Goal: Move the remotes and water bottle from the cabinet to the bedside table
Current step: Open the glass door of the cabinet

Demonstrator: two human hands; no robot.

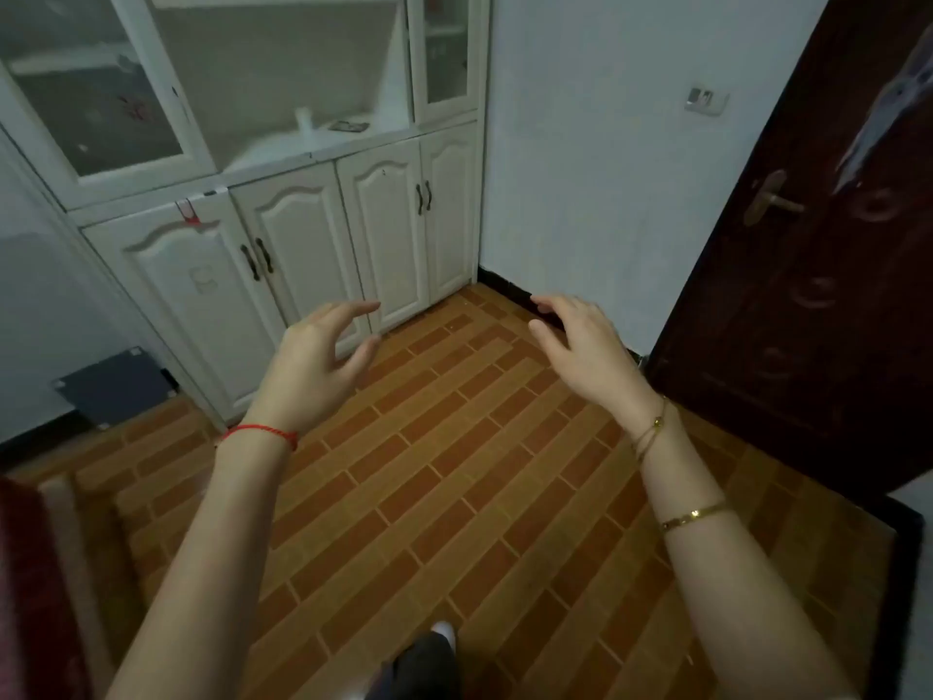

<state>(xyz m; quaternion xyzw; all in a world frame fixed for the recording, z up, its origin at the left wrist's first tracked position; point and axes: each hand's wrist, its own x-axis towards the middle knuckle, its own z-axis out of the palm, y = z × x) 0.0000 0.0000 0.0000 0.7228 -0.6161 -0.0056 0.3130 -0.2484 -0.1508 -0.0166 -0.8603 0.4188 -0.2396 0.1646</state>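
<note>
Left hand [310, 366] and right hand [580, 346] both empty with fingers spread, white cabinet [303, 234] at eleven o'clock, bottle [303, 118] and remote [348, 126] on its shelf

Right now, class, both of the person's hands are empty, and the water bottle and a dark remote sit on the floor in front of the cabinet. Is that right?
Not quite. The head view shows the left hand and right hand empty, fingers spread, but the water bottle and the dark remote sit on the cabinet's open counter shelf, not on the floor.
</note>
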